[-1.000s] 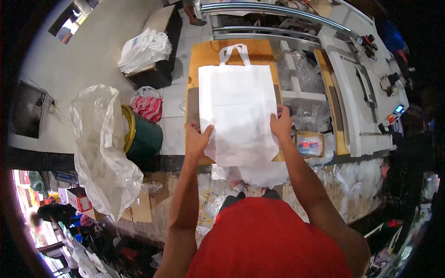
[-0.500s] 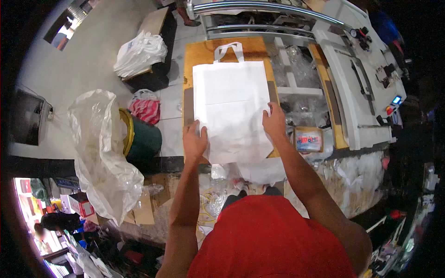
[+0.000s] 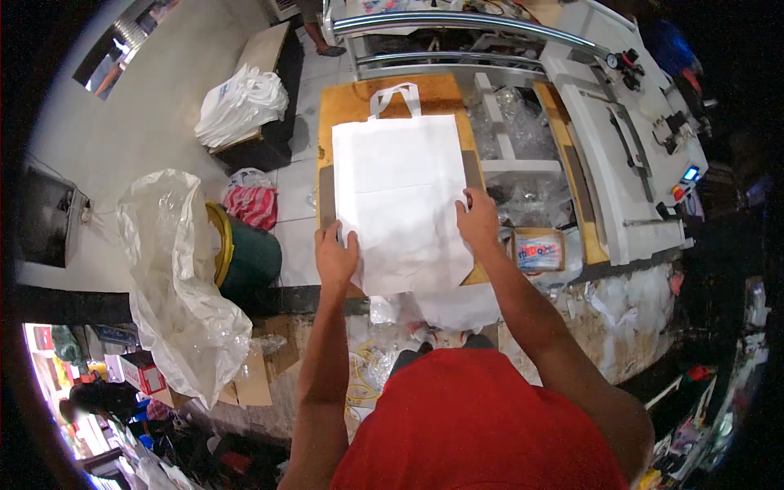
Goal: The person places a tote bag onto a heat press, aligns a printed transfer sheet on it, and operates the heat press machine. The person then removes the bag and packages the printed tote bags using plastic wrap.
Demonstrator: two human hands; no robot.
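A white tote bag [image 3: 400,204] lies flat on a yellow-brown board [image 3: 343,100], its handles toward the far end and its lower edge overhanging the near side. My left hand [image 3: 336,251] is at the bag's left edge, thumb and fingers apart, fingertips touching the edge. At the right edge my right hand [image 3: 478,219] pinches the bag's side between thumb and fingers.
A machine with a metal bar [image 3: 457,20] and a white frame stands behind and right. A small box [image 3: 538,251] sits right of my right hand. Left are a green bin [image 3: 255,255], a plastic sheet [image 3: 175,269] and stacked white bags [image 3: 241,106]. A person's leg shows far back.
The view has shifted slightly, so the bag and board appear a little further left. My left hand's fingers have spread from their earlier grip at the bag's edge; my right hand stays at its edge.
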